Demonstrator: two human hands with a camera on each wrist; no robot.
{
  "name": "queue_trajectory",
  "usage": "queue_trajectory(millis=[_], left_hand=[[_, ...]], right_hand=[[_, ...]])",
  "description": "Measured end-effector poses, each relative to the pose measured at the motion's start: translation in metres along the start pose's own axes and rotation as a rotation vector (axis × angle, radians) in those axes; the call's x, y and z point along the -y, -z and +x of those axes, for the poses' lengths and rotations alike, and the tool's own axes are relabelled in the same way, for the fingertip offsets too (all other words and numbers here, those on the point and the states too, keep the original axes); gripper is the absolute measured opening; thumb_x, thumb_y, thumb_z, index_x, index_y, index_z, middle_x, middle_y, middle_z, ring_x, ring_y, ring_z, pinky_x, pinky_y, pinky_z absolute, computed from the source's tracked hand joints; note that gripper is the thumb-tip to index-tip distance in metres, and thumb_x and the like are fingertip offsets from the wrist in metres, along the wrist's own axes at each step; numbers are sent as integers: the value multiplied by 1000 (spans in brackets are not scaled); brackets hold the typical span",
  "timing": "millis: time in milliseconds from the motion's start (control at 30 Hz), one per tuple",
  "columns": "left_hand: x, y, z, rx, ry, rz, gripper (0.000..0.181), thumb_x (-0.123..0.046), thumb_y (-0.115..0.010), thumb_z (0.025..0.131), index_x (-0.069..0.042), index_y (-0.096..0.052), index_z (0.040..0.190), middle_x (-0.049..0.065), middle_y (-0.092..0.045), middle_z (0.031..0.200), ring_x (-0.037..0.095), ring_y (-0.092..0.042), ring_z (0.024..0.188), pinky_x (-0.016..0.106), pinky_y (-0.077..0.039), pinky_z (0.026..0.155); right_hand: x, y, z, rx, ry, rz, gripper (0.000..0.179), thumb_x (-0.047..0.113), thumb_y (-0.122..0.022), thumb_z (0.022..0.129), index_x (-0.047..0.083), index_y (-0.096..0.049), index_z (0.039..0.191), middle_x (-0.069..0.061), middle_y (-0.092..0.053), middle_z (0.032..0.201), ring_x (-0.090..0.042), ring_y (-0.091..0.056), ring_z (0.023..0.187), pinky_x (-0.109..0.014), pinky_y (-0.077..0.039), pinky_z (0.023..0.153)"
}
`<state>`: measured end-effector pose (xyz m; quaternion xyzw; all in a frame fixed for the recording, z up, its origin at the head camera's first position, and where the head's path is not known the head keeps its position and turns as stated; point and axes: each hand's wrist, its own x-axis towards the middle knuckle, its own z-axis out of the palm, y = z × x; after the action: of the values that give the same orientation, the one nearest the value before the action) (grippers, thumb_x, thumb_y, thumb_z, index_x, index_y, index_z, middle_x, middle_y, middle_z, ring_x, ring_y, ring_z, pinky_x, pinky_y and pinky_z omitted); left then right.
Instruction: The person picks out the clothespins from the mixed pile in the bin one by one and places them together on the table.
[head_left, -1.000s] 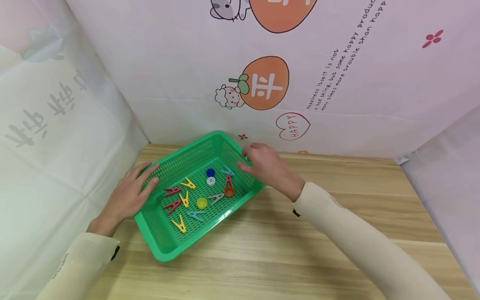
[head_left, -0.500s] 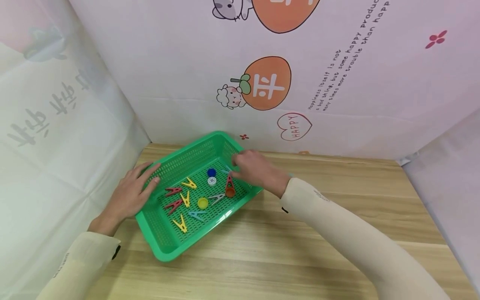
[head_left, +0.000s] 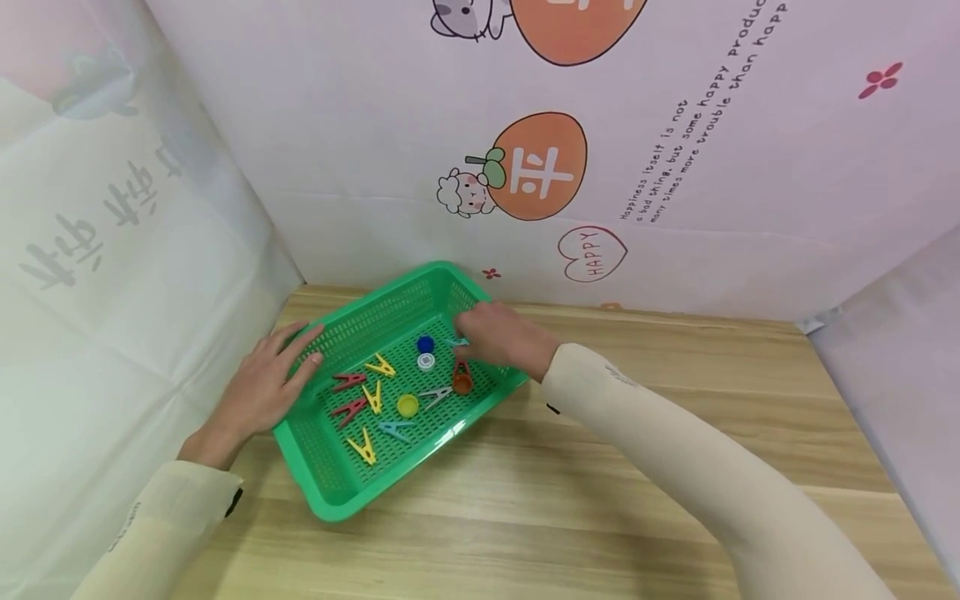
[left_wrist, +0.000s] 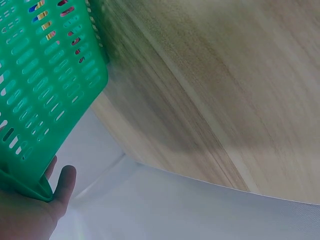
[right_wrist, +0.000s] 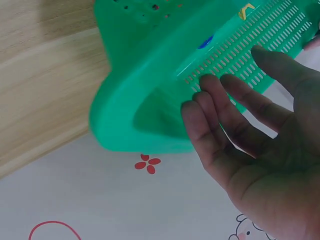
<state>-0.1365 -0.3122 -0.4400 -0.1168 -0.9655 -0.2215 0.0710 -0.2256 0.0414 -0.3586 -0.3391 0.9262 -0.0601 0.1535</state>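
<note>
A green plastic basket holds several small clothespins and round caps. My left hand rests on its left rim, fingers fairly straight. Over the right end, my right hand reaches in with loosely bent fingers; the right wrist view shows nothing between them. Nearest to that hand lie a light blue clothespin, a red clothespin partly covered by it and an orange-brown cap. Close by are a blue cap, a white cap and a grey clothespin.
Further left in the basket lie a yellow cap, yellow clothespins, red clothespins and another light blue clothespin. The wooden table meets a printed back wall and a left side wall.
My right hand has moved left and inward, from above the basket's right rim to over the light blue clothespin. The left hand and the basket have stayed in place.
</note>
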Motion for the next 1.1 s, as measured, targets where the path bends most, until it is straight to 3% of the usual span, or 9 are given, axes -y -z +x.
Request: queue_trajectory(millis=[100,367,500,700,867,1100], left_hand=[[0,0,0,2,0,0,56,-39,-45,118,-12,-45,167,27,-39,169,56,-40,150,79,-36,115],[-2,0,-1,1,6,-2,56,-39,-45,118,-11,-45,166,27,-39,169,57,-40,150,79,-35,115],[-2,0,-1,1,8,-6,56,-39,-46,118,-11,-46,166,27,-39,169,56,-40,150,79,-35,115],[-2,1,-2,-1,14,-6,56,-39,-46,118,-11,-46,166,26,-39,169,56,-40,150,78,-36,115],[-2,1,-3,1,14,-2,56,-39,-45,118,-12,-45,166,26,-39,170,55,-40,151,78,-35,115],[-2,0,-2,4,12,-2,56,-39,-45,118,-12,-46,166,26,-39,170,55,-41,150,78,-36,115]], right_hand=[[2,0,4,57,-21,23,36,32,-73,107,6,-74,132,-7,-78,122,-21,-71,101,-36,-63,98],[6,-3,13,187,-80,29,31,36,-73,106,11,-73,125,-2,-72,107,-20,-62,95,-33,-58,85],[7,-6,17,220,-86,1,29,37,-71,108,12,-73,120,0,-70,106,-18,-61,93,-32,-57,85],[10,-12,22,252,-72,-9,25,35,-66,111,12,-75,114,0,-67,91,-16,-56,81,-29,-49,75],[11,-14,25,295,-77,-15,25,32,-64,112,11,-75,118,1,-67,93,-16,-56,82,-30,-49,77],[11,-14,28,370,-103,-24,27,30,-61,114,11,-71,130,-1,-64,105,-19,-55,96,-34,-52,89]])
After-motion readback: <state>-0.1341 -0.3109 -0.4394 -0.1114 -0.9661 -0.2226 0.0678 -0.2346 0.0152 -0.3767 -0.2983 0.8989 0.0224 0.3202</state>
